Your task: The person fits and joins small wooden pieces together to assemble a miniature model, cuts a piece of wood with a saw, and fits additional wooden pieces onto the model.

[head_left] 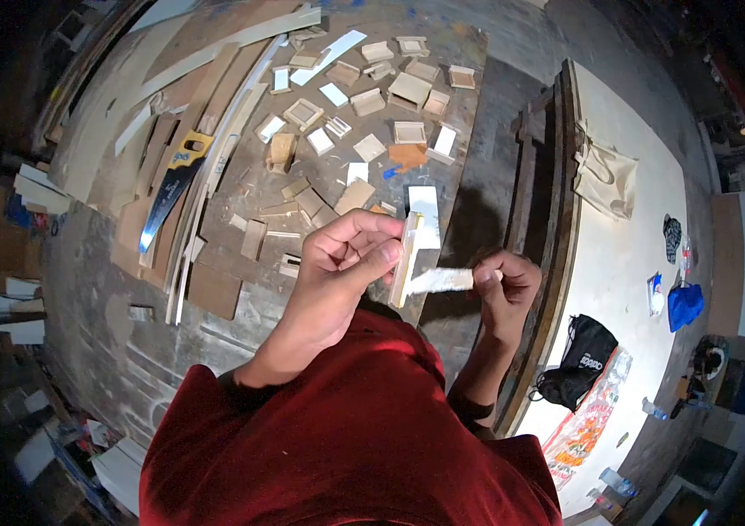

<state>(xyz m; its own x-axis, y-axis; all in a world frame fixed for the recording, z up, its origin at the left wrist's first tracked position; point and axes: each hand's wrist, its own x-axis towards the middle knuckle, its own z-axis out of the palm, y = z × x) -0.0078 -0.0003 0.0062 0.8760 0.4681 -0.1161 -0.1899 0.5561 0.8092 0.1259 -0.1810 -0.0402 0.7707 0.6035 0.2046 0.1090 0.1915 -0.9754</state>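
Near the centre of the head view, the left hand (342,273) pinches a slim, straight wooden piece (406,256); toward three o'clock, the right hand (507,287) grasps a flat, whitish, rough-edged strip (447,280) pointing at it. Boxy wooden pieces (409,90) scatter toward twelve, a yellow-handled saw (168,198) toward ten.

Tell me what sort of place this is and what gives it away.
Probably a woodworking shop: a handsaw lies among long boards, and many small wooden boxes are spread out beside them.
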